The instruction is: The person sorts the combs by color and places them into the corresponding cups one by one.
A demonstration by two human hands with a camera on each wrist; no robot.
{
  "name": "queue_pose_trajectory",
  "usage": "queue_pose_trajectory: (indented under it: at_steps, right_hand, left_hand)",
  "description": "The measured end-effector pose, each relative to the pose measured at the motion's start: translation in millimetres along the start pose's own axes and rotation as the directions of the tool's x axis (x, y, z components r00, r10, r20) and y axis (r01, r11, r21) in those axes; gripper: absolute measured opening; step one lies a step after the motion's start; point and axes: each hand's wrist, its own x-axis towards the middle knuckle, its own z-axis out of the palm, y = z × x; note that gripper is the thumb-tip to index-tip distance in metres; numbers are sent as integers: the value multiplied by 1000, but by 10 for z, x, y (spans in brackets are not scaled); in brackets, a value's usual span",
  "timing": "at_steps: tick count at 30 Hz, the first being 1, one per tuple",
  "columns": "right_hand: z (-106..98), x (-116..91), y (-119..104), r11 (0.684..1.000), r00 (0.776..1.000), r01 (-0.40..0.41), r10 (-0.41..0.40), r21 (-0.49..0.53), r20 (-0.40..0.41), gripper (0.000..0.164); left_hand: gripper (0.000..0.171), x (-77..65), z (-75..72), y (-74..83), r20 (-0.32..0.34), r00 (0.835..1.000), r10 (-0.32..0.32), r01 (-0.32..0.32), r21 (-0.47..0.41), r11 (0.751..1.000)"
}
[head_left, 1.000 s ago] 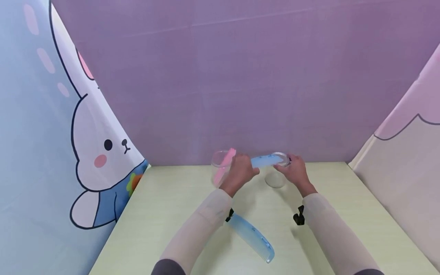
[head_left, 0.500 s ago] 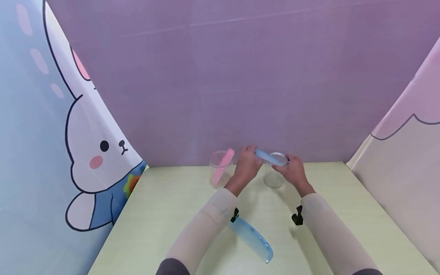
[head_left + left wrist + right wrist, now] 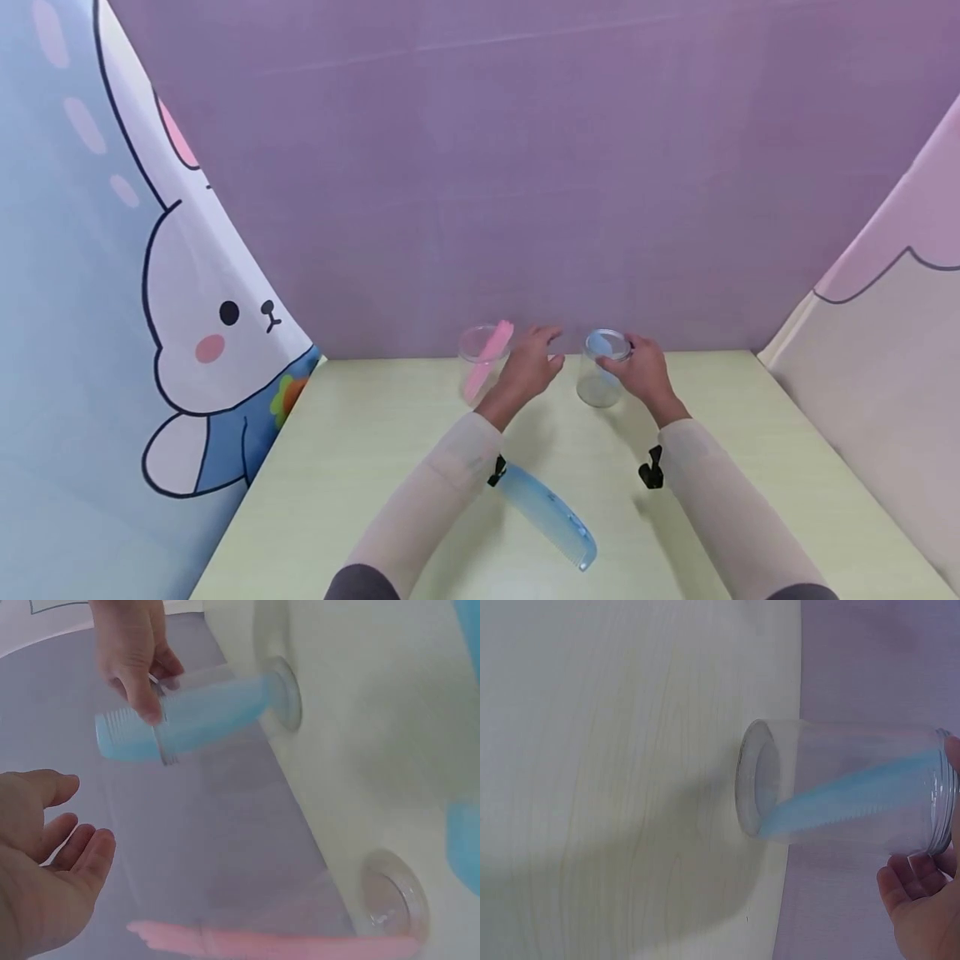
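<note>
My right hand [image 3: 643, 372] grips the rim of a clear jar [image 3: 597, 393] that stands upright on the table. Inside that jar a blue comb [image 3: 847, 796] leans at a slant, its top end poking out past the rim in the left wrist view. To the left of the jar, my left hand [image 3: 527, 364] hovers with relaxed, parted fingers and holds nothing. Beside it a second clear jar [image 3: 467, 377] contains a pink comb [image 3: 486, 362], which sticks up above the rim. Another blue comb [image 3: 551, 517] lies flat on the table, partly under the left forearm.
The pale wood-grain table [image 3: 360, 467] ends at a purple cloth backdrop [image 3: 480, 183]. Printed cloth with a rabbit [image 3: 217, 333] hangs on the left side, and a pink and white cloth [image 3: 885, 333] on the right.
The blue comb has dropped from my left hand into the right-hand jar. My left hand has let go and drawn back left. The right hand has stayed on the jar's rim.
</note>
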Motion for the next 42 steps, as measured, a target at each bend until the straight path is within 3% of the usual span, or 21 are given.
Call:
queue_pose_trajectory:
  at_steps: [12, 20, 35, 42]
  right_hand:
    - [-12, -19, -12, 1000, 1000, -6, 6, 5, 21, 78]
    - [0, -36, 5, 1000, 1000, -12, 12, 5, 19, 79]
    - [-16, -22, 5, 1000, 1000, -26, 26, 12, 13, 80]
    - [-9, -32, -5, 1000, 1000, -12, 12, 8, 6, 80]
  left_hand:
    - [48, -244, -57, -369, 74, 997, -26, 21, 66, 998]
    - [48, -527, -92, -615, 124, 986, -114, 106, 68, 992]
    - [49, -1038, -176, -1013, 91, 981, -173, 161, 128, 979]
    - [55, -1286, -240, -1112, 137, 952, -273, 251, 161, 955]
